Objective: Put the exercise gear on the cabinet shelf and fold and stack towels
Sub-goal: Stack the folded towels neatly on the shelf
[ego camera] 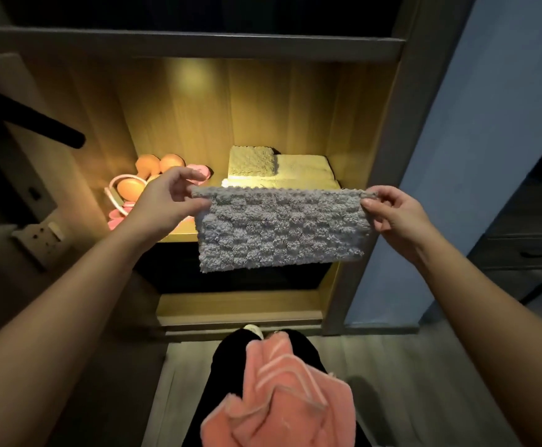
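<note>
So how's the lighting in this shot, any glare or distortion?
Head view: warm glare washes the back panel and the folded towels; the room around is dim; the grey towel, pinched by the left hand and right hand, looks sharp; the wide lens bends the cabinet frame.

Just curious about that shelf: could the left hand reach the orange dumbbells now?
Likely yes, once freed: the orange dumbbells lie uncovered just beyond the left hand, but that hand pinches the grey towel.

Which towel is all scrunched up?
The pink towel on the person's lap. The grey towel is held up flat; the pale towels lie folded on the shelf.
</note>
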Demonstrator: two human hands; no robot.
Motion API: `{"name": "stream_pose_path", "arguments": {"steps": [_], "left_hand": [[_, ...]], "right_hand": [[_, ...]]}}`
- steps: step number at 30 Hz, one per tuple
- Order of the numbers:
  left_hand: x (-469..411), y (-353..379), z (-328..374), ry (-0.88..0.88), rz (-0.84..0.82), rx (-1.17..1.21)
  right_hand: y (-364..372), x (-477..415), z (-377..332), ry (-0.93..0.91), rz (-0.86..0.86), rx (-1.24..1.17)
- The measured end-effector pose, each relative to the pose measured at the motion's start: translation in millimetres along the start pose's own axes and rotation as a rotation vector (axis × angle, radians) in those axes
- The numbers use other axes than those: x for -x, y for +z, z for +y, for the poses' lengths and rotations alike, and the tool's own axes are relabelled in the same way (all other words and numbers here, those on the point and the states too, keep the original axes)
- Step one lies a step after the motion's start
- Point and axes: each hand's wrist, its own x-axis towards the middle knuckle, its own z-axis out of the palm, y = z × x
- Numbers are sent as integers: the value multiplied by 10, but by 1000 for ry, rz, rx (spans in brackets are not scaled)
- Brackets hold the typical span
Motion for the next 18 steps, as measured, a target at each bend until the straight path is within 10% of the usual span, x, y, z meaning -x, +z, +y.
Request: {"name": "stream_pose_path", "arguments": {"steps": [7,18], "left_hand": [[467,34,-73,-126,-6,-37],[927,724,-542,10,597,-137]], "right_hand": [[-2,442,184,89,-26,138],[500,937,655,-335,328,568]]}}
